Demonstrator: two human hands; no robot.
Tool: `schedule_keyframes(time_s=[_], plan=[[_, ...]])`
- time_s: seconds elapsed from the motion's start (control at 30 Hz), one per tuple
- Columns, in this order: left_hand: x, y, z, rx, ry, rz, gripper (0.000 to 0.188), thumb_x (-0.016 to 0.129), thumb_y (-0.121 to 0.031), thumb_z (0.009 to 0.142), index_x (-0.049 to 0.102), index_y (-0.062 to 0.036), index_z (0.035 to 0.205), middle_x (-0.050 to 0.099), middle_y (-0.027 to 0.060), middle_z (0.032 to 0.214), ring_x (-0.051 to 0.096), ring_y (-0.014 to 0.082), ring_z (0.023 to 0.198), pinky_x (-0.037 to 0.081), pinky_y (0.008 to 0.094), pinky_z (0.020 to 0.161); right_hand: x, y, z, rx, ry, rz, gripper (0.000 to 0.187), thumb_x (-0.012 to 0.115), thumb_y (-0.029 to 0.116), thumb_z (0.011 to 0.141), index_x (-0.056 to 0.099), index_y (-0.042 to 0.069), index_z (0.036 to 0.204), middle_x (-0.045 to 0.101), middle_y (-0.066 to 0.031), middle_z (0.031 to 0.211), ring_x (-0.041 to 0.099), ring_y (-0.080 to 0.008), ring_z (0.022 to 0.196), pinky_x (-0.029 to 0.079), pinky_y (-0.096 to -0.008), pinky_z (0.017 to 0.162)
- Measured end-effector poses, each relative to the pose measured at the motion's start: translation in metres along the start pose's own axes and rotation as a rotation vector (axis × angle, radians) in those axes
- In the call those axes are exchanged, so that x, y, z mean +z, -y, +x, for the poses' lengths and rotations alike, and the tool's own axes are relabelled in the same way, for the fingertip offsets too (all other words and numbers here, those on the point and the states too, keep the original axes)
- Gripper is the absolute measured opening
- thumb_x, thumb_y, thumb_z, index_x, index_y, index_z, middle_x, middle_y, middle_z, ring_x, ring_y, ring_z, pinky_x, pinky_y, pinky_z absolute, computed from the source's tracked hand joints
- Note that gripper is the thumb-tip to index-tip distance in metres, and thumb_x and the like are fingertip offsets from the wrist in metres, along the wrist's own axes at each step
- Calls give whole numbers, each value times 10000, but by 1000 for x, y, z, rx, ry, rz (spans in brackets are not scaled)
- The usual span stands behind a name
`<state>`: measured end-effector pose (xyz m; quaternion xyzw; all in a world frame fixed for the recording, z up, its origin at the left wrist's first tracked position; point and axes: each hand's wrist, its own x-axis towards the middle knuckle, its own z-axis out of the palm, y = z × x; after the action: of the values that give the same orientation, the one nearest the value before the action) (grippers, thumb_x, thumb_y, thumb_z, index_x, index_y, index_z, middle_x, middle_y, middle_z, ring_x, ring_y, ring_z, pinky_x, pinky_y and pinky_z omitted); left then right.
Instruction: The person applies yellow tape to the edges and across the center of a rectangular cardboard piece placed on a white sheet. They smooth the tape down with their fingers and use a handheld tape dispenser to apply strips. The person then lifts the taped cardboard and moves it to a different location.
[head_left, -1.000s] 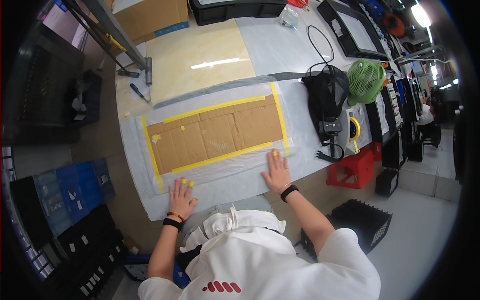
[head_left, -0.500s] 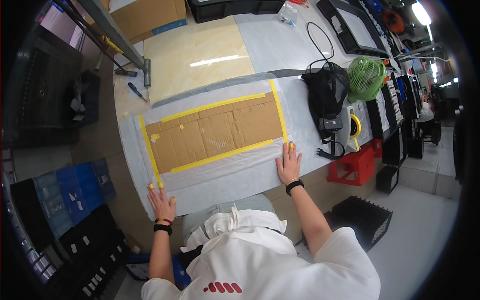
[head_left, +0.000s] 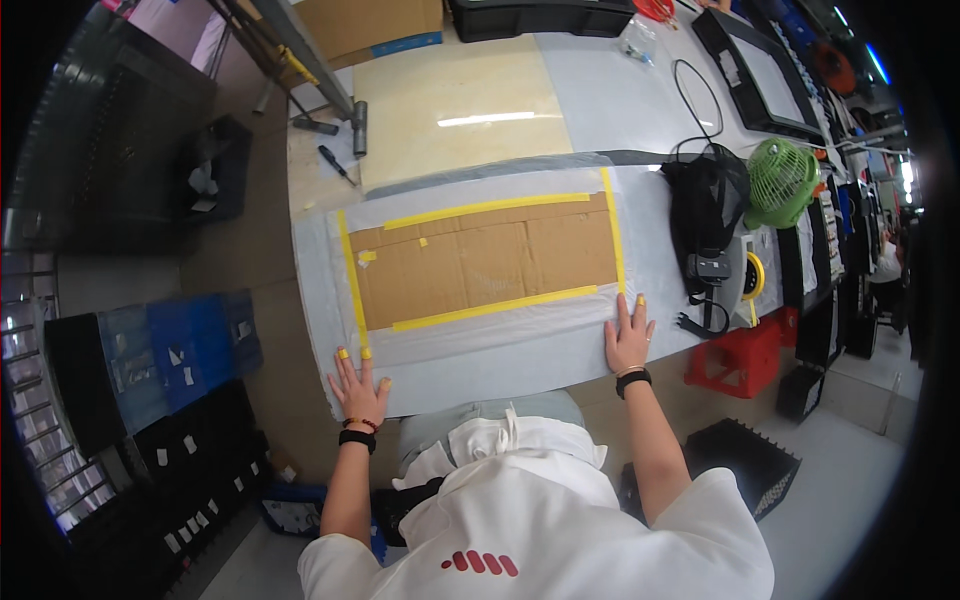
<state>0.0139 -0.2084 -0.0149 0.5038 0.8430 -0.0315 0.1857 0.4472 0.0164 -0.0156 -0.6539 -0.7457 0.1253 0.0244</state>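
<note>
A flat cardboard sheet [head_left: 490, 255] lies on the white-covered table, edged by strips of yellow tape [head_left: 495, 307]. My left hand [head_left: 361, 395] rests flat at the table's near left edge, fingers spread, with its fingertips by the lower end of the left tape strip. At the near right corner of the taped area, my right hand [head_left: 628, 343] lies with fingers stretched out, touching the white sheet [head_left: 520, 335] at the end of the right strip. Yellow wraps cover some fingertips on both hands. Neither hand holds anything.
Right of the cardboard lie a black mesh bag [head_left: 705, 205], a green fan [head_left: 783, 182] and a yellow tape roll [head_left: 752, 275]. A red stool [head_left: 735, 358] stands below. A pen [head_left: 336, 163] and a metal post [head_left: 315, 60] are at the far left. Black crates [head_left: 735, 465] sit on the floor.
The whole view has shifted, so the table and both hands appear farther right. My hands stay flat near the same tape ends; the cardboard and tape look unchanged.
</note>
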Motion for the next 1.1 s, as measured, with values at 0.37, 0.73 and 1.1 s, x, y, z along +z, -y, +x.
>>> schedule_keyframes(time_s=[0.37,0.73,1.1], plan=[[-23,15,9,-67,-111,-39,670,573,-343,805,343,-92,1382,79,220,1501,43,361,1397,20,580,1069,-20,7,10,18,-21,39,595,539,292,849,340,146,1390,235,-211,1456,203,-355,1363,122,-629,1037],[-118,-38,260,385,-258,-235,655,692,-186,703,418,-44,1281,439,162,1312,352,326,1271,248,430,1055,-64,73,230,-402,95,1,586,625,130,763,406,134,1307,333,-141,1414,251,-327,1344,261,-570,1019],[-128,-75,323,314,91,-257,534,795,-220,546,552,-106,1008,545,31,848,473,240,944,282,364,896,-51,97,316,-403,409,-9,412,705,186,707,564,159,1093,526,-27,1034,450,-253,996,350,-446,822]])
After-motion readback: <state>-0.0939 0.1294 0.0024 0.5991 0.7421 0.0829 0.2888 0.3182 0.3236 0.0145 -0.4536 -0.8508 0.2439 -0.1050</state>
